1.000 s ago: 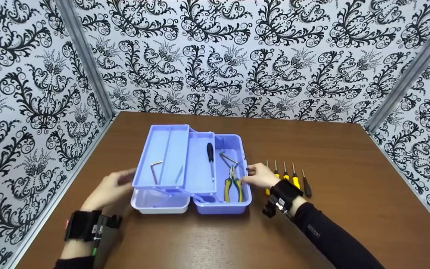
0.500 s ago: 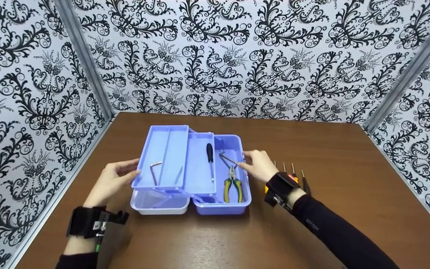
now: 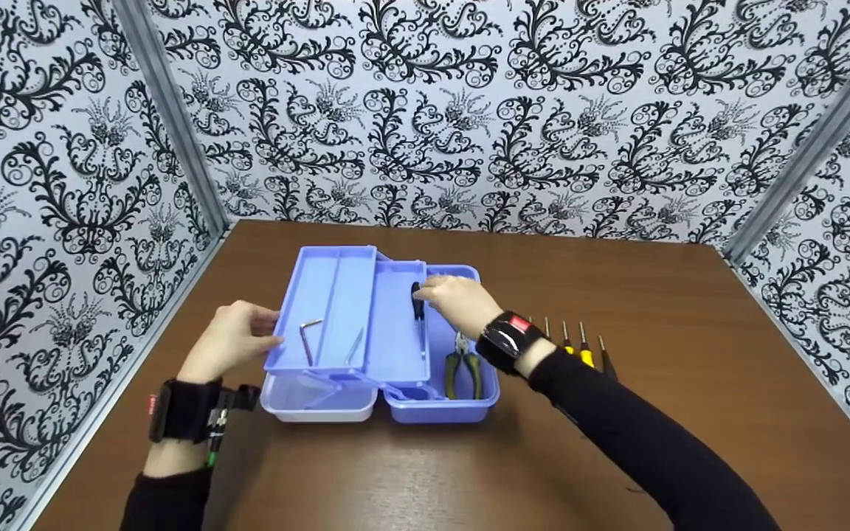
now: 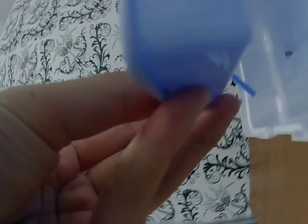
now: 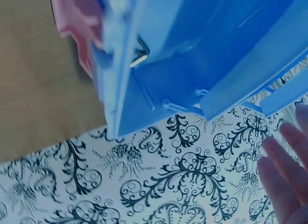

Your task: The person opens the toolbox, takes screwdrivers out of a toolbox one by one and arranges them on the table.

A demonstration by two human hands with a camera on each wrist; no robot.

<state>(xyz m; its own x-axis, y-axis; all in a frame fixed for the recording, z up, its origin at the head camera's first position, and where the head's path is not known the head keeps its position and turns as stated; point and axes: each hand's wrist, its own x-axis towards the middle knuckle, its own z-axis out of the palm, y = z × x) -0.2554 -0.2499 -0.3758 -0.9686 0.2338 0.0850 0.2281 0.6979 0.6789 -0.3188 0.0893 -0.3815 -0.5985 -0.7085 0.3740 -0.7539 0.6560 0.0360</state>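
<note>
A lavender toolbox point(image 3: 440, 414) stands on the table with its stepped trays spread out. My left hand point(image 3: 229, 335) holds the left edge of the upper tray point(image 3: 314, 291); in the left wrist view thumb and fingers pinch its corner. Over the lower tray point(image 3: 395, 317) my right hand point(image 3: 462, 302) reaches to the black-handled screwdriver point(image 3: 417, 304). Contact cannot be told. The right wrist view gives this hand point(image 5: 286, 171) extended fingers. Pliers point(image 3: 453, 376) lie in the deep bottom, partly beneath the right wrist. An L-shaped hex key point(image 3: 305, 342) lies in the upper tray.
Several screwdrivers point(image 3: 586, 355) lie in a row on the brown table point(image 3: 617, 280), right of the toolbox and partly behind the right arm. A thin pointed piece point(image 3: 355, 346) lies in the upper tray. Patterned walls point(image 3: 440, 133) close off the back and sides.
My right hand has left the toolbox's right rim and moved left over the box to the black-handled screwdriver. My left hand has come onto the upper tray's left edge.
</note>
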